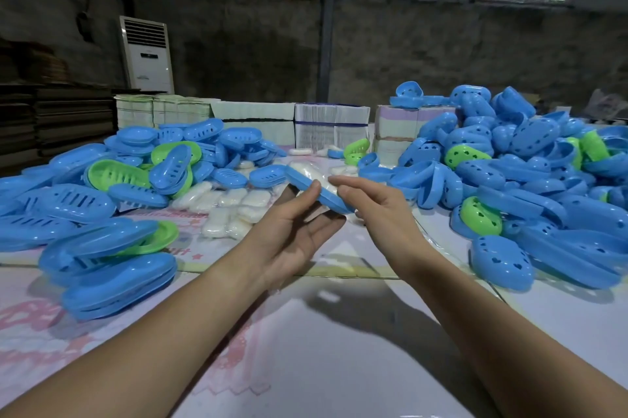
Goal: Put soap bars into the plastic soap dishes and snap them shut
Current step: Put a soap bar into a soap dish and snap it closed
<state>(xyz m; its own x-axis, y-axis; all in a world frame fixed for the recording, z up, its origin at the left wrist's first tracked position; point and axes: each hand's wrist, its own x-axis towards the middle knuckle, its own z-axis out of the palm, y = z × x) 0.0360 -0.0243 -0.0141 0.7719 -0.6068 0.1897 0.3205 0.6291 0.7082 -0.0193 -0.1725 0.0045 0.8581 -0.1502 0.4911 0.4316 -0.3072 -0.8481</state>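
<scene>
Head view: left hand (292, 230) grips blue soap dish (316, 188) holding soap; right hand (377, 210) open beside.

White table (339, 332), blue soap dishes (112, 278), wrapped soap bars (231, 210)

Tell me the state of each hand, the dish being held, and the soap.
Left hand: thumb and fingers hold the blue dish.
Right hand: fingers touch the dish.
Blue dish: lifted, tilted, no lid, wrapped soap inside.
Soap bars: loose on the table.
</scene>
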